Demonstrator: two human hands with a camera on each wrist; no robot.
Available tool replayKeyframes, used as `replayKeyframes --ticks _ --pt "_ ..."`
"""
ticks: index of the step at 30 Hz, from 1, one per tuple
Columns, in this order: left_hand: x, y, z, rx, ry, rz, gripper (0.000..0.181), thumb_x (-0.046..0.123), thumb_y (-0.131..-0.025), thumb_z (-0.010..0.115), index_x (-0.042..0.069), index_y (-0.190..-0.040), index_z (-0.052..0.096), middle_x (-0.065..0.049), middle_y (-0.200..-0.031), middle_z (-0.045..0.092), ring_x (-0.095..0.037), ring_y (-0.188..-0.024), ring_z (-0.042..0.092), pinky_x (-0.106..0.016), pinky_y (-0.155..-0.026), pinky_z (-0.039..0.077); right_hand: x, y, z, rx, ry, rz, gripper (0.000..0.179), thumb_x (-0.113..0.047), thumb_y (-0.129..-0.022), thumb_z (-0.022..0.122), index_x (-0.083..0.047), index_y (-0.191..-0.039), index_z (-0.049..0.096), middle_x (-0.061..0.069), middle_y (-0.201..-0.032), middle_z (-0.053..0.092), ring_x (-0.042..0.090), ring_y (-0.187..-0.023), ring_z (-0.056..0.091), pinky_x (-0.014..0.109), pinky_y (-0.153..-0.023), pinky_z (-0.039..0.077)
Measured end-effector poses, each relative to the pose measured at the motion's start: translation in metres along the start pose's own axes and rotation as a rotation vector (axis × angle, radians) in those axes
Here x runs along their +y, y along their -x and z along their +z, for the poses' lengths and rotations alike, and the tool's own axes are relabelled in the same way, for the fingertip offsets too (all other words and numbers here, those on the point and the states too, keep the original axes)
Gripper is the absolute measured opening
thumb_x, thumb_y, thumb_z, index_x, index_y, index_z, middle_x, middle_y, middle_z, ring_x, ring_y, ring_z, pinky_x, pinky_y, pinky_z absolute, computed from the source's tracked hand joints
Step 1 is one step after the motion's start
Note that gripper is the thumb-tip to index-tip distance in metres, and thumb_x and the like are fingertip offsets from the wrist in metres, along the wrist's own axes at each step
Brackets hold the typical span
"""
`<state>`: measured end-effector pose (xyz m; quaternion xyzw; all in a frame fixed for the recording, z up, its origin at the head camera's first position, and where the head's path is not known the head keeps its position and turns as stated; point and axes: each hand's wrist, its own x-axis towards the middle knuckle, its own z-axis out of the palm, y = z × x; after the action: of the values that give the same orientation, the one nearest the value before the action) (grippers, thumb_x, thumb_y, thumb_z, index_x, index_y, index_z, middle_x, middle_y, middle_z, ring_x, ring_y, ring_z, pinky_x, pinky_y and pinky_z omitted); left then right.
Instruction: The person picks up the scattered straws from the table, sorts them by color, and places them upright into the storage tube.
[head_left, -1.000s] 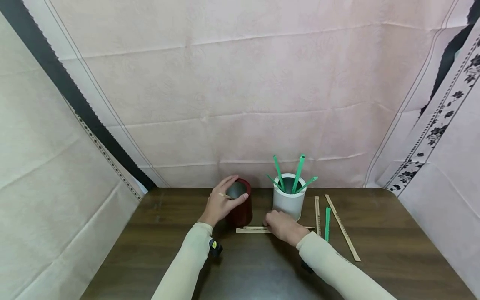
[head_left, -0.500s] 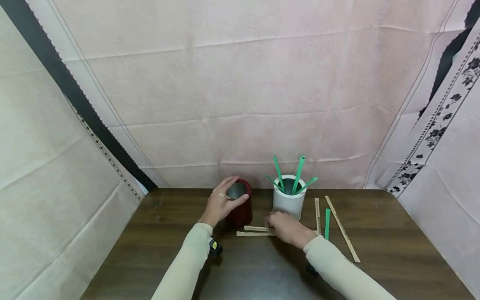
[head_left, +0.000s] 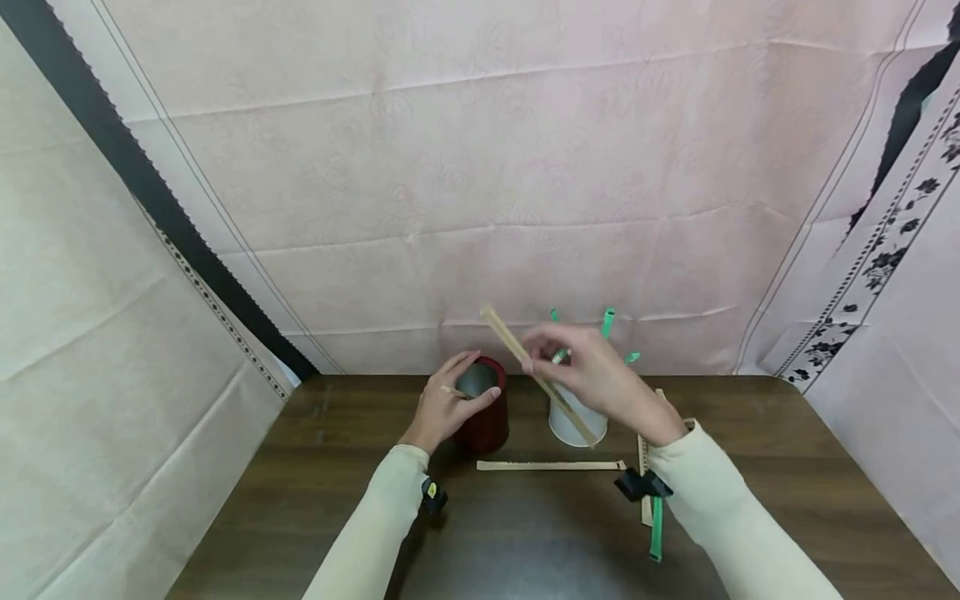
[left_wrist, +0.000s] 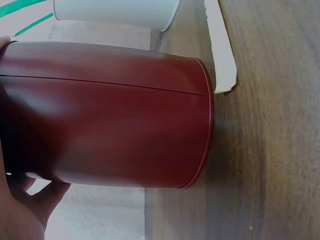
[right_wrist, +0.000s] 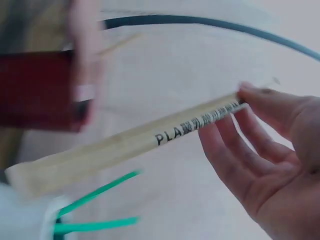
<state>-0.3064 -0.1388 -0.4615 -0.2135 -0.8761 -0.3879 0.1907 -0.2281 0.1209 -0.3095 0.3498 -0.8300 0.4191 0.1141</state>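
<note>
My right hand (head_left: 592,367) pinches a beige paper-wrapped straw (right_wrist: 135,140) between thumb and fingertips. The straw is raised and tilted in front of the white cup (head_left: 573,421), and printed lettering runs along it. Around the upper part of the dark red cup (head_left: 483,425) my left hand (head_left: 438,408) is wrapped, fingers at the back and thumb on the near right side. That cup stands upright on the table, with the end of a beige straw (head_left: 453,392) showing at its mouth. Several green straws (head_left: 608,321) stand in the white cup, partly hidden by my right hand.
One beige wrapped straw (head_left: 551,466) lies crosswise on the brown table (head_left: 525,533), in front of the cups. Under my right wrist lie a green straw (head_left: 656,533) and another beige straw (head_left: 646,510), partly covered. A pale cloth (head_left: 480,167) hangs behind.
My right hand has picked up one of the two crosswise beige straws and lifted it up before the white cup. The left hand stays on the red cup.
</note>
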Motion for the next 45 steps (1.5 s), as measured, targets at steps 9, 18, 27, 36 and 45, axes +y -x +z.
replayKeyframes --ticks 9,18,27,36,45 --pt "0.000 -0.002 0.003 -0.014 -0.009 -0.018 0.077 0.062 -0.088 0.077 0.020 -0.151 0.061 -0.001 -0.152 0.058 -0.030 -0.135 0.059 -0.053 -0.104 0.054 -0.016 -0.055 0.015 0.250 -0.044 -0.136 0.017 -0.003 -0.098 0.075 -0.003 -0.114 0.073 0.009 -0.103 0.077 0.020 -0.094 0.075 0.035 -0.079 0.063" --pt "0.000 -0.001 0.010 -0.014 -0.007 -0.028 0.076 0.057 -0.089 0.079 0.014 -0.149 0.063 -0.001 -0.152 0.058 -0.029 -0.134 0.061 -0.051 -0.103 0.055 0.050 -0.045 0.081 0.084 0.060 0.007 0.024 -0.004 -0.103 0.067 -0.009 -0.126 0.063 0.003 -0.108 0.071 0.016 -0.096 0.074 0.030 -0.080 0.062" --pt "0.003 -0.003 0.012 -0.012 0.006 -0.045 0.071 0.043 -0.088 0.084 0.015 -0.149 0.062 0.000 -0.152 0.058 -0.029 -0.136 0.059 -0.052 -0.104 0.054 0.073 -0.012 0.100 0.070 0.201 0.042 0.009 -0.012 -0.106 0.061 -0.011 -0.111 0.069 0.001 -0.108 0.066 0.014 -0.092 0.065 0.031 -0.076 0.058" --pt "0.005 -0.008 0.010 0.009 0.008 -0.024 0.075 0.054 -0.087 0.081 0.015 -0.148 0.064 0.003 -0.151 0.059 -0.029 -0.132 0.062 -0.050 -0.097 0.058 0.066 0.015 0.088 0.177 0.142 0.070 0.028 -0.004 -0.108 0.055 -0.003 -0.133 0.068 0.011 -0.124 0.068 0.022 -0.108 0.068 0.037 -0.085 0.059" --pt "-0.002 -0.002 0.006 0.036 0.028 -0.029 0.076 0.057 -0.085 0.082 0.015 -0.146 0.065 0.003 -0.149 0.060 -0.030 -0.130 0.063 -0.053 -0.099 0.056 0.038 0.032 0.046 -0.090 -0.010 0.178 0.011 -0.011 -0.107 0.063 -0.011 -0.110 0.073 -0.001 -0.091 0.071 0.013 -0.080 0.068 0.031 -0.073 0.057"
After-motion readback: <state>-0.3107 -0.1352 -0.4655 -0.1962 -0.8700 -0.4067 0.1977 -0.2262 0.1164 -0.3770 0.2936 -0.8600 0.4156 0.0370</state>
